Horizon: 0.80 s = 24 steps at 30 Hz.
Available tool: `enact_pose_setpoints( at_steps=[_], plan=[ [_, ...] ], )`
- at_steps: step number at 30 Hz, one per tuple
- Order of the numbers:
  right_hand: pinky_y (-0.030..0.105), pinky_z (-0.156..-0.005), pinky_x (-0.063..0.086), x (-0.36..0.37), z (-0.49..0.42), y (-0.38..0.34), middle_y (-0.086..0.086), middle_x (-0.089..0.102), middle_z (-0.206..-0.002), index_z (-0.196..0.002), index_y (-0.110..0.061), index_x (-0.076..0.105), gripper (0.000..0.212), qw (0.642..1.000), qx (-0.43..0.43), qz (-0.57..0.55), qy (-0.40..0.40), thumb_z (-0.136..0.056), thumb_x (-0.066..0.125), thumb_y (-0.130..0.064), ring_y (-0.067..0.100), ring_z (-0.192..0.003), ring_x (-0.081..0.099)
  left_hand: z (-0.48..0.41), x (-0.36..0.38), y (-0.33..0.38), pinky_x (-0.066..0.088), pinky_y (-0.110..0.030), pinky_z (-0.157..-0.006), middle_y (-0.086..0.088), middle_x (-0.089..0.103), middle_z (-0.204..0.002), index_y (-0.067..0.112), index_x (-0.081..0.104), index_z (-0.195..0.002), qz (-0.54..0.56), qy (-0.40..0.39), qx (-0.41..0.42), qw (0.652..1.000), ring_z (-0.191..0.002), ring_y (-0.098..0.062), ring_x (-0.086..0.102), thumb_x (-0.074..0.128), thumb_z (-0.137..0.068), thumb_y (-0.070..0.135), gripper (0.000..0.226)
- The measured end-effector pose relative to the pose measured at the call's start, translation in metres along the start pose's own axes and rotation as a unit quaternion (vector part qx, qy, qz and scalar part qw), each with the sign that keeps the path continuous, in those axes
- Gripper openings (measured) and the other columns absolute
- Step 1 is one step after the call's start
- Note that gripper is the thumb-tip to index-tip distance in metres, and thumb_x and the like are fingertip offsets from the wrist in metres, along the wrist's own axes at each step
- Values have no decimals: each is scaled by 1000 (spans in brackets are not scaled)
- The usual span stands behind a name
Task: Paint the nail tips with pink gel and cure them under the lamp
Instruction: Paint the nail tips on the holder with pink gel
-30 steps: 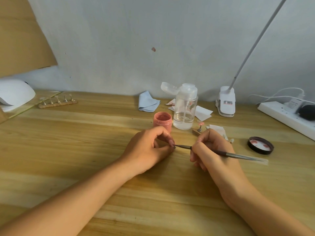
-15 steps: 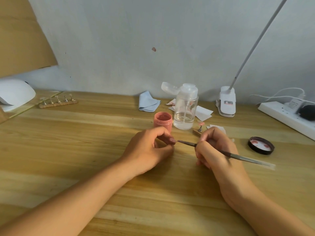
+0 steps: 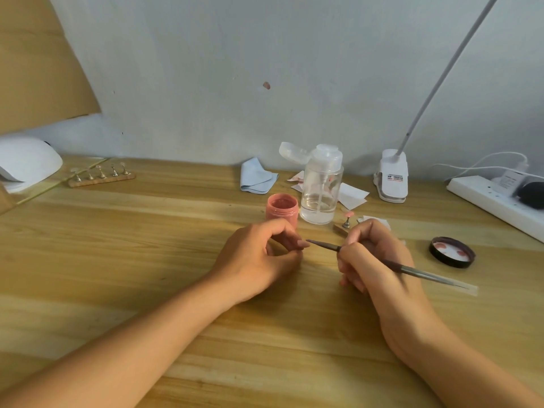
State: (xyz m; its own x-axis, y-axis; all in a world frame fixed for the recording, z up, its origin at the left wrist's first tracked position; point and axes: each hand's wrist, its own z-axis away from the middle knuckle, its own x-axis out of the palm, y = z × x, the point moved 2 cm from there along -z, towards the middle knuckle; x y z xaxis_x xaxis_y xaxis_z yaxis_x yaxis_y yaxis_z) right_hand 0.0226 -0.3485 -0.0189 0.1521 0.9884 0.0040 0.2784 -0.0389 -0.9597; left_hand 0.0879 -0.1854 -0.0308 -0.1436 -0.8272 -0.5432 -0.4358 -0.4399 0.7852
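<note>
My left hand (image 3: 253, 260) rests on the wooden table with its fingers curled, pinching a small nail tip (image 3: 303, 245) that is mostly hidden between thumb and forefinger. My right hand (image 3: 374, 260) grips a thin brush (image 3: 323, 245) like a pen. The brush's dark point sits just right of the nail tip, a hair apart from it. The lidless pink gel jar (image 3: 282, 209) stands right behind my left hand. A white curing lamp (image 3: 26, 160) sits at the far left edge, beside a wooden stand of nail tips (image 3: 101, 175).
A clear pump bottle (image 3: 321, 187) stands right of the jar, and a small holder with one pink tip (image 3: 348, 219) sits behind my right hand. The jar's black lid (image 3: 452, 251), a desk-lamp clip (image 3: 393, 179), a power strip (image 3: 494, 201) and a blue cloth (image 3: 256, 176) also lie here.
The brush point has drawn back to the right, off the nail tip it was touching. My right hand shifted slightly right and up. My left hand stayed put.
</note>
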Motion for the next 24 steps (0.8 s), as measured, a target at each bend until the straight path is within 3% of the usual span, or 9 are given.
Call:
enact_pose_setpoints(
  at_steps=[3,7,13,19,24],
  plan=[
    [18,-50,37,1,1,-2,11,51,-69,-80,-11,50,13,1000,3,12,-16,-69,55,-17,8,-53,42,-1,0,1,27,-9,-42,31,52,-47,33,67,-77,-11,-1,2,1000,-40,5,43,74,-85,17,19],
    [30,-55,32,2,1,-3,11,52,-71,-81,-9,50,16,999,-2,36,-23,-67,56,-16,19,-62,43,-1,0,1,27,-10,-43,33,52,-47,34,69,-77,-24,-4,3,1000,-42,5,44,73,-85,17,19],
    [30,-57,34,2,1,-1,10,51,-70,-83,-6,51,20,998,-10,64,-27,-67,57,-16,19,-63,44,0,0,3,27,-9,-42,33,49,-44,34,70,-78,-25,-8,1,1000,-38,5,41,73,-85,17,19],
    [18,-49,40,1,0,-2,8,49,-66,-76,-11,50,10,1000,3,14,10,-69,55,-16,6,-50,41,0,0,3,27,-9,-44,32,57,-53,34,73,-79,-17,-11,3,1000,-41,3,44,73,-85,14,21],
    [16,-47,38,2,1,-1,9,52,-65,-76,-11,50,10,1000,7,19,-1,-68,55,-16,7,-49,42,1,0,5,26,-10,-42,33,53,-48,36,70,-76,-26,-13,5,1000,-38,4,42,73,-86,14,24]
  ],
)
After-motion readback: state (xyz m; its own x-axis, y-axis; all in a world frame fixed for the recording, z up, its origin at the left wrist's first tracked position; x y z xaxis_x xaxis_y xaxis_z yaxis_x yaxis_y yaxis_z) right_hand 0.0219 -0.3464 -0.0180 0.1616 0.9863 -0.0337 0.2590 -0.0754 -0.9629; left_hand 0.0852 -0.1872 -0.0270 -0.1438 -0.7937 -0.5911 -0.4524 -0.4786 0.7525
